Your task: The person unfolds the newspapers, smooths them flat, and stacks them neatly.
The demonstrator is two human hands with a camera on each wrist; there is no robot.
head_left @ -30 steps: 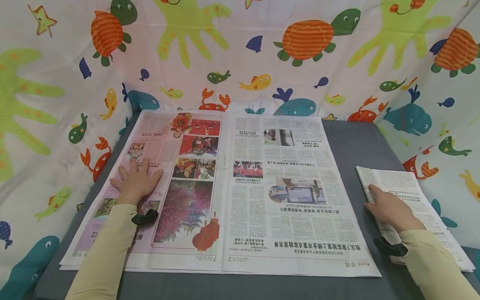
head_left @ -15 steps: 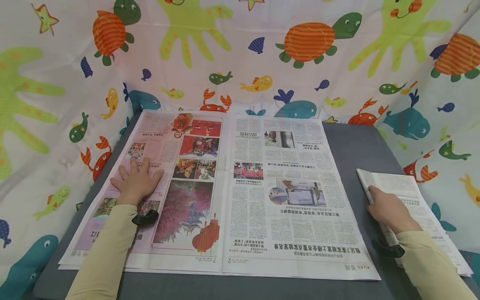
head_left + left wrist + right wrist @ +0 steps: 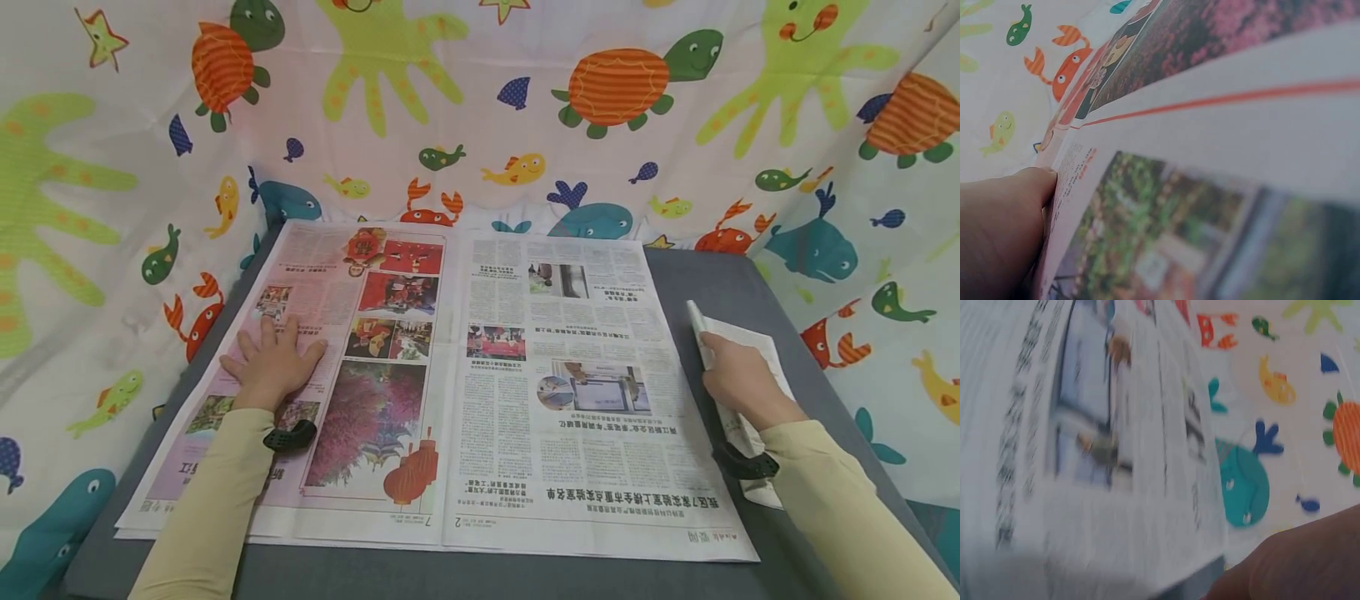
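Observation:
A newspaper point(image 3: 495, 450) lies spread out, its left page with red and pink pictures and its right page mostly text. On its left page rests my left hand point(image 3: 272, 365), palm down with fingers spread. In the left wrist view part of that hand point(image 3: 1000, 228) shows beside the printed page. At the right, my right hand point(image 3: 746, 379) grips a folded newspaper point(image 3: 761, 346) by its left edge, which looks raised. The fingers under that edge are hidden. The right wrist view is blurred and shows part of the right hand point(image 3: 1310, 562) near the spread newspaper point(image 3: 1166, 525).
Beneath the papers is a dark grey table point(image 3: 375, 575), with a strip of its top showing at the front and right. A white cloth point(image 3: 480, 92) printed with sea animals hangs behind and at both sides. Each wrist wears a black band point(image 3: 291, 436).
My right hand has moved left and away from me, bringing the folded newspaper along toward the spread one; it now appears narrower. My left hand has stayed in place.

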